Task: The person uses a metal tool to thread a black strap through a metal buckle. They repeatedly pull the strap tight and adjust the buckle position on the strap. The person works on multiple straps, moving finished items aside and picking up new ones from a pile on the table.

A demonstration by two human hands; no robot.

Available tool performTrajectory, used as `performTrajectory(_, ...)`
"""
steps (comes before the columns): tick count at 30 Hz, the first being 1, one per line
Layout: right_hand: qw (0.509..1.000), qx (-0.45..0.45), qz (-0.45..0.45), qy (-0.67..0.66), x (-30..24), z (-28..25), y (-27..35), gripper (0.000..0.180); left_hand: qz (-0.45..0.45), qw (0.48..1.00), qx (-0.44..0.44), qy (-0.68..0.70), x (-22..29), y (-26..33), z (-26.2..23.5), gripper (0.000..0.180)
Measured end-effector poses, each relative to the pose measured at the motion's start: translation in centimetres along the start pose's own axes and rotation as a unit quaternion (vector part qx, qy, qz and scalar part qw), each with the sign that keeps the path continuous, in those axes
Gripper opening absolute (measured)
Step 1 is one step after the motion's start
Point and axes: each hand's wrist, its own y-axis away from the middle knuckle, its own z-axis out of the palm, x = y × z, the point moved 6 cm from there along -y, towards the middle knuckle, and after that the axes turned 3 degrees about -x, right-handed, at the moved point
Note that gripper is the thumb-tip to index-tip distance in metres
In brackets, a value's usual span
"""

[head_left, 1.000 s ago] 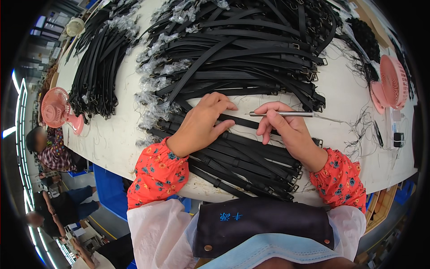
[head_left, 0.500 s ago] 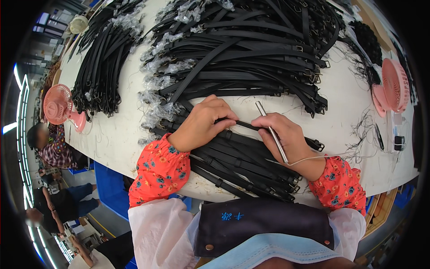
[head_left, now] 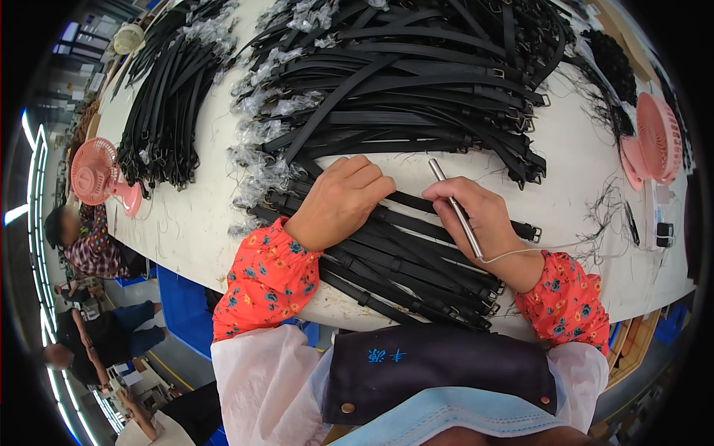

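My left hand point(head_left: 342, 202) is closed on a black belt point(head_left: 411, 201), thumb and fingers pinching it. The belt runs to the right, passes behind my other hand, and a buckle point(head_left: 534, 233) shows beyond it. My right hand point(head_left: 480, 223) grips a slim silver pen-shaped tool point(head_left: 459, 212) with a thin white cord point(head_left: 532, 255) trailing from its lower end. Its fingertips are close to the belt; I cannot tell whether they touch it. Several more black belts point(head_left: 401, 264) with buckles lie in a bundle beneath both hands.
A large pile of black belts point(head_left: 416, 82), with clear plastic wrap point(head_left: 260, 178) at its left ends, covers the far table point(head_left: 216, 241). Another bundle point(head_left: 165, 111) lies at left. Pink fans point(head_left: 97, 171) stand on both sides. Loose black threads point(head_left: 602, 215) and a black pen point(head_left: 631, 223) lie at right.
My right hand and its tool have shifted slightly right and down. The belt stretch between my hands now shows its broader face. My left hand keeps its pinch, turned slightly.
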Motion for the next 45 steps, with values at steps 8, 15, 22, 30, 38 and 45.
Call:
performTrajectory(8, 1.0, -0.012, -0.001, 0.001, 0.1, 0.3, 0.1, 0.025, -0.069, 0.996, 0.037, 0.031, 0.0, -0.1, 0.3, 0.016)
performTrajectory(15, 1.0, -0.011, -0.019, 0.019, -0.5, 0.2, 0.0, 0.028, -0.122, 0.985, 0.076, 0.096, -0.4, -0.1, 0.7, 0.01)
performTrajectory(22, 0.999, -0.024, -0.018, 0.026, -0.4, 0.6, 0.2, 0.028, -0.162, 0.977, 0.083, 0.113, -0.7, 0.1, 1.1, 0.008)
performTrajectory(30, 0.997, -0.019, -0.052, 0.056, -1.0, 0.2, 0.3, 0.034, -0.282, 0.929, 0.198, 0.137, -4.2, 0.7, -0.6, 0.006)
performTrajectory(38, 0.995, -0.058, -0.017, 0.074, 0.3, 0.2, 0.5, 0.03, -0.306, 0.852, 0.26, 0.335, -7.9, 3.1, -4.2, 0.014)
performTrajectory(45, 0.993, -0.051, -0.039, 0.097, 0.0, 0.3, 0.4, 0.027, -0.333, 0.868, 0.264, 0.257, -9.5, 4.4, -5.9, 0.015)
